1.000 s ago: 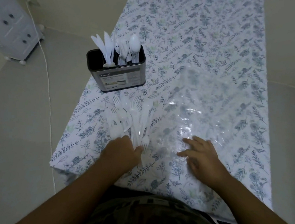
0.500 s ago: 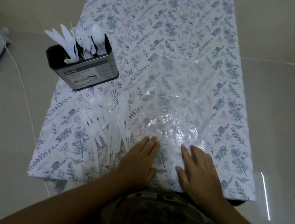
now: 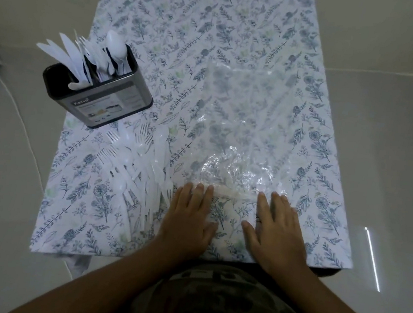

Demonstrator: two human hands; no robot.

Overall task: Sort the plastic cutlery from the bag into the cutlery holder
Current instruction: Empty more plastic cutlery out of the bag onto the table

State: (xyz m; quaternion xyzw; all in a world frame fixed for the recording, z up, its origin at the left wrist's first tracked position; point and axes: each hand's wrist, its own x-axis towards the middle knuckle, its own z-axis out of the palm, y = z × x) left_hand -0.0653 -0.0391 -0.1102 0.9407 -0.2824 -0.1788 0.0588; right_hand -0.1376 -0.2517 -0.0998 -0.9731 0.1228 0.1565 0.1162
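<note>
Both hands (image 3: 233,223) flat; holder (image 3: 99,92) label unreadable.

Floral-clothed table (image 3: 240,31) on pale glossy floor (image 3: 393,152)

We note a floral-print cloth (image 3: 165,10) covering the desk, a white cable (image 3: 26,135) trailing across the pale floor (image 3: 393,152) at left.

You are looking at a dim, bluish-grey picture with soft, even light and hardly any shadow under your hands. Glare shows on the crinkled clear bag (image 3: 235,164) and as a bright streak on the glossy floor (image 3: 372,257) at right. The wide lens bends the table (image 3: 333,114) edges outward, and the white cutlery (image 3: 136,171) washes out slightly against the cloth.
</note>
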